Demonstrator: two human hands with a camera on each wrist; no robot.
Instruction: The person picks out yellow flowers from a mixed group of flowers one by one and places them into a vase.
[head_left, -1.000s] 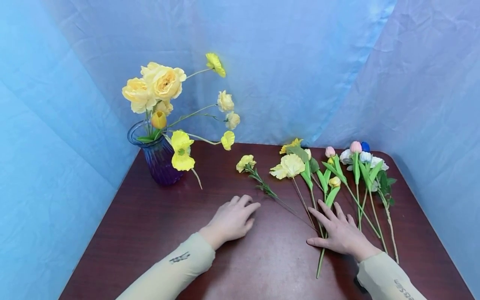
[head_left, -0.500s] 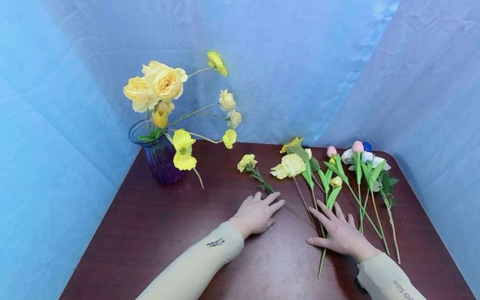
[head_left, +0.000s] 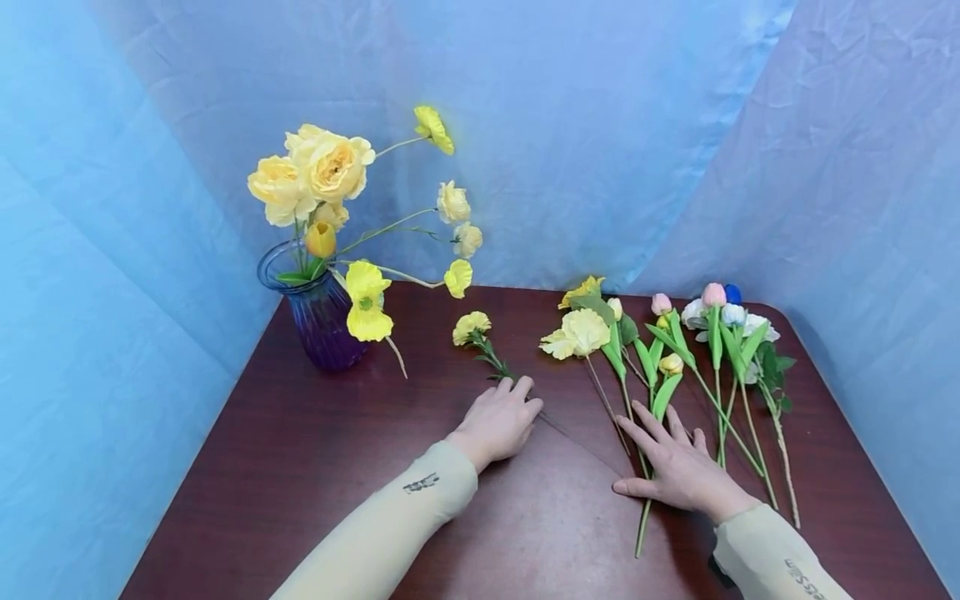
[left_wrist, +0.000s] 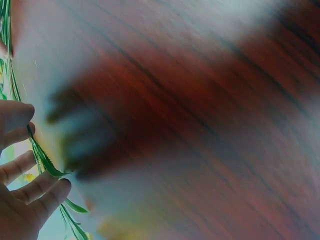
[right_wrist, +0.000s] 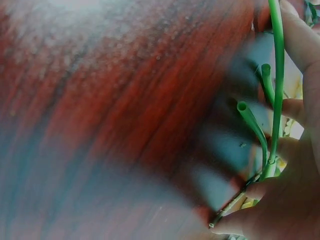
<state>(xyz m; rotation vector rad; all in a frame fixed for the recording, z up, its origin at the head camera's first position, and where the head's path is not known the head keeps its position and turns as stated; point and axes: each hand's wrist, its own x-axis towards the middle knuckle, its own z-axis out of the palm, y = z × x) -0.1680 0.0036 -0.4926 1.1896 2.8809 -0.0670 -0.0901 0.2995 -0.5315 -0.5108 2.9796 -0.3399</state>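
Left hand point(head_left: 497, 421): thumb and forefinger pinch the thin stem of a frilled yellow artificial carnation point(head_left: 472, 329), presumably for light control, other fingers loose; bloom at its eleven o'clock, leaves serrated; right hand point(head_left: 675, 468): fingers spread, gripping nothing, resting across smooth green tubular stems point(right_wrist: 278, 75), presumably steadying them; ribbed blue-to-purple glass vase point(head_left: 324, 333) at the left hand's ten o'clock.

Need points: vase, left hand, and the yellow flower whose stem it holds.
Vase point(head_left: 319, 329): head view, on its glass wall.
Left hand point(head_left: 495, 423): head view, on the back of the hand.
Yellow flower point(head_left: 472, 327): head view, on its bloom.
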